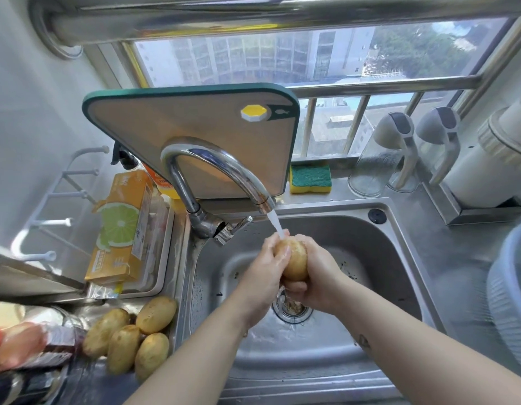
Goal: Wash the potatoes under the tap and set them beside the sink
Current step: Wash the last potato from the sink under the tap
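A yellow-brown potato is held over the steel sink, right under the water stream running from the curved chrome tap. My left hand wraps its left side and my right hand cups its right side and bottom. Several more potatoes lie in a cluster on the steel counter left of the sink. The drain strainer shows just below my hands.
A green-edged cutting board leans against the window behind the tap. A yellow-green sponge and two clear dispensers sit on the back ledge. An orange box lies in a tray at left; a white basket stands at right.
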The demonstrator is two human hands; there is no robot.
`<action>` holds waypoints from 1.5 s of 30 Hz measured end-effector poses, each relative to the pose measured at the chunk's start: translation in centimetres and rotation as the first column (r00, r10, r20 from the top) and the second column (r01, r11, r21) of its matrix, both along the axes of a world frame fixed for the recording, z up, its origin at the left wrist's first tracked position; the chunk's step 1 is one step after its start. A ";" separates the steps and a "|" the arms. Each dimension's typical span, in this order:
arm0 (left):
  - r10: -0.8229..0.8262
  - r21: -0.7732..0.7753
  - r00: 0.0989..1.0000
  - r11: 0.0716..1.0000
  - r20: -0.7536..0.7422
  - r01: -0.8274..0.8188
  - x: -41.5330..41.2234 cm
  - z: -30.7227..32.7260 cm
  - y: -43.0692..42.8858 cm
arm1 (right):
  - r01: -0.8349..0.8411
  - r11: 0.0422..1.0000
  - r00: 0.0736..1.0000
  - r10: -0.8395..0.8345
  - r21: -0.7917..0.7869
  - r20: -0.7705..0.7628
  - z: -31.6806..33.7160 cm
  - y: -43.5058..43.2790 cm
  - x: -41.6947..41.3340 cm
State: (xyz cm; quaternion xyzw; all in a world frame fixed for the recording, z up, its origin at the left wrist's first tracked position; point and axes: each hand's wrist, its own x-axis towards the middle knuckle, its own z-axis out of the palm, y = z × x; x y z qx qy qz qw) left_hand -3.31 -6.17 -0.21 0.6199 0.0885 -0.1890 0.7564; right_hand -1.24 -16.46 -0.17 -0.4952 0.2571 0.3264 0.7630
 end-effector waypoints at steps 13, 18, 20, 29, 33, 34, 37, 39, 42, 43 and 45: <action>0.174 -0.121 0.982 0.976 -0.075 -0.182 -0.1 1.2 -1.2 | 0.031 0.997 0.995 -0.024 -0.072 0.097 0.1 0.2 -0.3; 0.231 0.037 0.973 0.972 0.000 -0.231 -0.6 -0.3 -0.9 | -0.037 0.945 0.962 0.121 -0.324 0.244 0.5 1.0 -0.7; 0.372 -0.001 0.928 0.928 -0.032 -0.373 -0.1 0.2 -1.4 | -0.029 0.902 0.905 0.206 -0.430 0.371 0.9 1.3 -1.1; 0.356 -0.239 0.726 0.781 -0.589 -0.577 1.7 2.2 -0.9 | -0.049 0.782 0.507 0.555 -0.621 0.659 -0.4 0.2 -2.4; 0.180 -0.383 0.749 0.769 -0.637 -0.511 1.2 2.1 -0.6 | 0.046 0.807 0.595 0.452 -0.589 0.665 -0.4 0.6 -2.0; 0.175 -0.405 0.761 0.761 -0.624 -0.507 1.0 2.1 -0.7 | 0.052 0.817 0.649 0.409 -0.574 0.642 -0.2 0.7 -1.8; 0.202 -0.477 0.801 0.712 -0.564 -0.515 0.2 2.0 -1.5 | 0.114 0.824 0.771 0.278 -0.555 0.572 0.1 1.3 -1.1; 0.266 -0.451 0.839 0.745 -0.474 -0.491 -0.3 1.1 -2.2 | 0.173 0.816 0.799 0.212 -0.552 0.563 0.1 1.9 -0.8; 0.337 -0.309 0.908 0.861 -0.249 -0.404 -0.9 -0.4 -2.4 | 0.213 0.811 0.845 0.127 -0.545 0.520 0.8 2.4 -0.2; 0.330 -0.253 0.925 0.894 -0.189 -0.371 -1.1 -0.5 -2.3 | 0.197 0.826 0.864 0.108 -0.528 0.492 1.0 2.4 -0.1; 0.317 -0.152 0.942 0.931 -0.112 -0.332 -1.3 -0.7 -2.1 | 0.141 0.891 0.899 0.067 -0.431 0.434 1.4 2.5 0.1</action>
